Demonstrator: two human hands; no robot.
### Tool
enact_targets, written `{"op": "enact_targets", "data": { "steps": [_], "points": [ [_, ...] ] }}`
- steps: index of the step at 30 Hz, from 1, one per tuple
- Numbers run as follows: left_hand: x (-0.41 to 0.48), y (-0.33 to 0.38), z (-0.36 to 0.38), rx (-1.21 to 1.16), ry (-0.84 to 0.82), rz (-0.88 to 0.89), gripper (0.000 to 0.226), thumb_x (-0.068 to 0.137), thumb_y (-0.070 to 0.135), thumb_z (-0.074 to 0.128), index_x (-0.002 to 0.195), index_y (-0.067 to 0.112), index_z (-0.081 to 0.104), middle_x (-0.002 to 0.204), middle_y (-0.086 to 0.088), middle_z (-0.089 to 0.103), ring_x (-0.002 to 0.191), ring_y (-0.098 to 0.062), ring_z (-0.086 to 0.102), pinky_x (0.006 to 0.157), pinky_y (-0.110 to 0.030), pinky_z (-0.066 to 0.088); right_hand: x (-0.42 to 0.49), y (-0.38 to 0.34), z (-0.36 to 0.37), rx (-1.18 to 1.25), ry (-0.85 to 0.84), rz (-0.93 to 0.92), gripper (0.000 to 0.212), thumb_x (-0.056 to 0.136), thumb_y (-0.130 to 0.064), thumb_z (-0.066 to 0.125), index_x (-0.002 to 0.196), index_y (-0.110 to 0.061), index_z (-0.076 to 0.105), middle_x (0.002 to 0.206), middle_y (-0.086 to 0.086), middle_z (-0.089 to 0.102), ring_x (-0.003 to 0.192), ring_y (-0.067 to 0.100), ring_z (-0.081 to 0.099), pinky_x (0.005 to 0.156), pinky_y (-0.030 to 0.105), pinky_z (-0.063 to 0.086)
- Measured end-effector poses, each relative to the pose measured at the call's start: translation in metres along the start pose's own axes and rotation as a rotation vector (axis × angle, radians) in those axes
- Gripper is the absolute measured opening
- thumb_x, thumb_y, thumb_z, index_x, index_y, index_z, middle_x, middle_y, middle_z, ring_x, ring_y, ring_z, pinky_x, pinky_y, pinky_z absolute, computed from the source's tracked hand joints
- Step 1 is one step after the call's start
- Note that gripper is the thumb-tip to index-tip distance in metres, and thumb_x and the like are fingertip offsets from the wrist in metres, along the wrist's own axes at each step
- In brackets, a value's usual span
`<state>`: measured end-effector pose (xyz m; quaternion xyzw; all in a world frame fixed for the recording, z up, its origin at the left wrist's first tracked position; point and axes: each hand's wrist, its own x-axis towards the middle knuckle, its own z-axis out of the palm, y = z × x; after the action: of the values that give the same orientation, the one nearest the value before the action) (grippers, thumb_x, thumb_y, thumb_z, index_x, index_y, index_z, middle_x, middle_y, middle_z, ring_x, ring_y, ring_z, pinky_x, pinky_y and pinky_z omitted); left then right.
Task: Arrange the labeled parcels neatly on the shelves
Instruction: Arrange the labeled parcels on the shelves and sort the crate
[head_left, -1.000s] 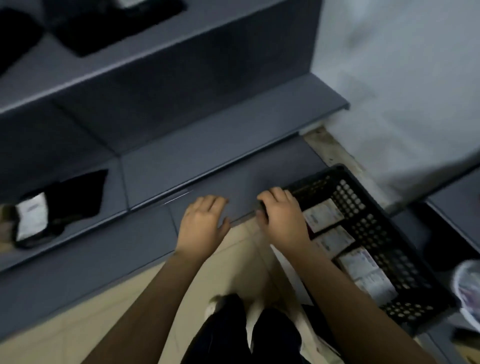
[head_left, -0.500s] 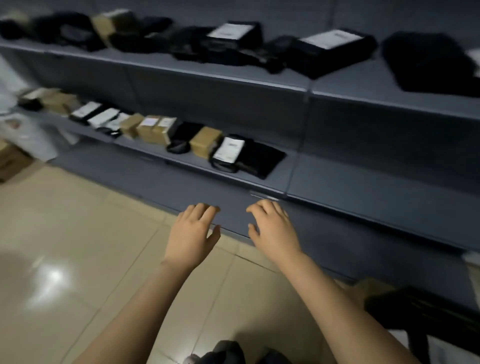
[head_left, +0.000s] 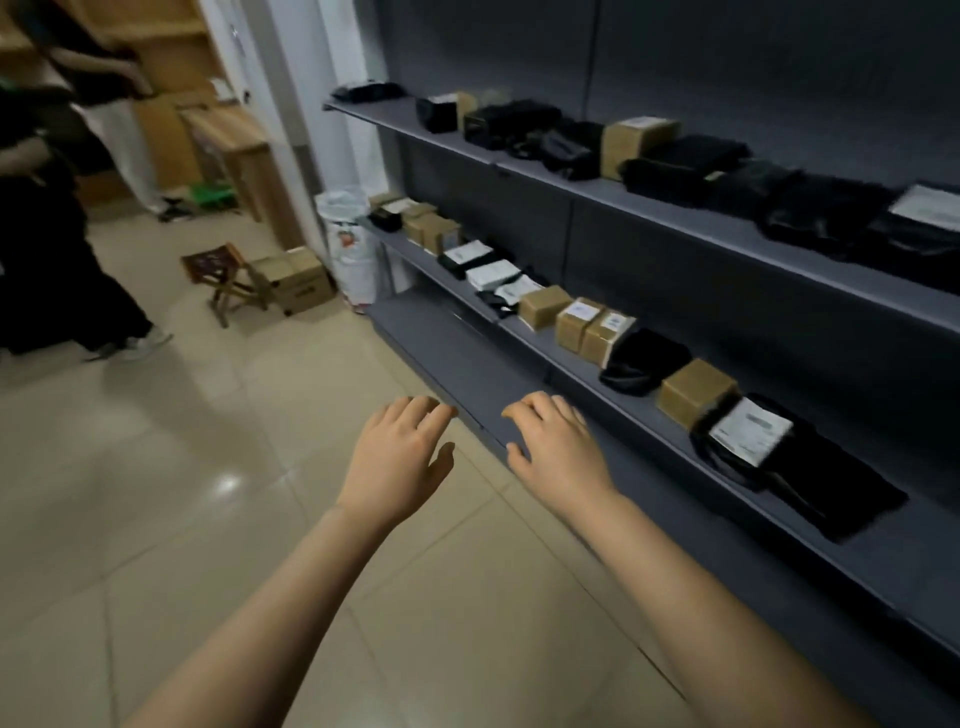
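Note:
My left hand and my right hand hover palm down with relaxed fingers, holding nothing, over the floor and the low grey base of the shelving. The lower shelf carries a row of parcels: brown boxes with white labels, a plain brown box, black bags, and a black bag with a white label nearest my right hand. On the upper shelf lie several black bags and a labeled brown box.
A white sack stands at the shelving's far end. A small wooden stool and a cardboard box sit on the tiled floor beyond. A person in dark clothes stands at the left. Wooden furniture fills the back left.
The view has swung left from the black crate and shelf end to the length of the shelving. Both hands stay empty in front of me, side by side.

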<state>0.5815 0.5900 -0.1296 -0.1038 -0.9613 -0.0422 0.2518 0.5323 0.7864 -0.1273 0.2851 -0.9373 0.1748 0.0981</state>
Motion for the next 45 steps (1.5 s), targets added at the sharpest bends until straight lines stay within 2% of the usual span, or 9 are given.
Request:
{"op": "enact_targets", "data": {
  "steps": [7, 22, 27, 31, 39, 45],
  "points": [
    [0.061, -0.112, 0.004, 0.113, 0.084, -0.072, 0.037, 0.070, 0.020, 0.079, 0.103, 0.012, 0.064, 0.094, -0.005, 0.062, 0.081, -0.030, 0.059, 0.068, -0.035, 0.048, 0.143, -0.028, 0.026, -0.016, 0.031, -0.158, 0.032, 0.089, -0.019, 0.059, 0.121, -0.016, 0.057, 0.117, 0.004, 0.054, 0.107, 0.025, 0.050, 0.093, 0.035, 0.039],
    [0.288, -0.330, 0.042, 0.266, 0.256, -0.135, 0.035, 0.069, 0.021, 0.080, 0.097, 0.013, 0.062, 0.089, -0.005, 0.061, 0.081, -0.028, 0.058, 0.068, -0.035, 0.047, 0.490, -0.036, 0.063, 0.010, 0.120, -0.333, 0.027, 0.090, -0.019, 0.059, 0.116, -0.013, 0.058, 0.116, 0.006, 0.054, 0.109, 0.025, 0.049, 0.090, 0.035, 0.040],
    [0.339, -0.402, 0.070, 0.247, 0.280, -0.118, 0.036, 0.069, 0.020, 0.079, 0.098, 0.012, 0.059, 0.088, -0.006, 0.060, 0.079, -0.028, 0.056, 0.066, -0.035, 0.045, 0.577, -0.045, 0.092, -0.002, 0.153, -0.324, 0.026, 0.088, -0.019, 0.061, 0.114, -0.014, 0.059, 0.114, 0.006, 0.055, 0.106, 0.026, 0.050, 0.089, 0.037, 0.041],
    [0.364, -0.472, 0.100, 0.225, 0.211, -0.096, 0.034, 0.069, 0.020, 0.077, 0.099, 0.012, 0.063, 0.089, -0.004, 0.060, 0.081, -0.026, 0.056, 0.068, -0.034, 0.042, 0.636, -0.058, 0.128, -0.052, 0.133, -0.289, 0.027, 0.089, -0.018, 0.060, 0.115, -0.015, 0.057, 0.115, 0.005, 0.055, 0.108, 0.026, 0.049, 0.090, 0.036, 0.040],
    [0.435, -0.614, 0.123, 0.179, 0.126, 0.031, 0.031, 0.076, 0.024, 0.072, 0.103, 0.013, 0.063, 0.094, -0.005, 0.062, 0.084, -0.027, 0.058, 0.071, -0.035, 0.044, 0.755, -0.093, 0.176, -0.104, 0.195, -0.111, 0.028, 0.086, -0.018, 0.064, 0.113, -0.013, 0.060, 0.111, 0.009, 0.056, 0.104, 0.029, 0.051, 0.088, 0.038, 0.042],
    [0.498, -0.682, 0.142, 0.118, 0.130, 0.102, 0.026, 0.078, 0.026, 0.062, 0.101, 0.014, 0.062, 0.092, -0.005, 0.059, 0.081, -0.028, 0.056, 0.069, -0.037, 0.044, 0.829, -0.100, 0.184, -0.130, 0.247, -0.029, 0.025, 0.082, -0.014, 0.068, 0.106, -0.010, 0.062, 0.106, 0.011, 0.057, 0.098, 0.031, 0.054, 0.086, 0.043, 0.044]
  ]
}}
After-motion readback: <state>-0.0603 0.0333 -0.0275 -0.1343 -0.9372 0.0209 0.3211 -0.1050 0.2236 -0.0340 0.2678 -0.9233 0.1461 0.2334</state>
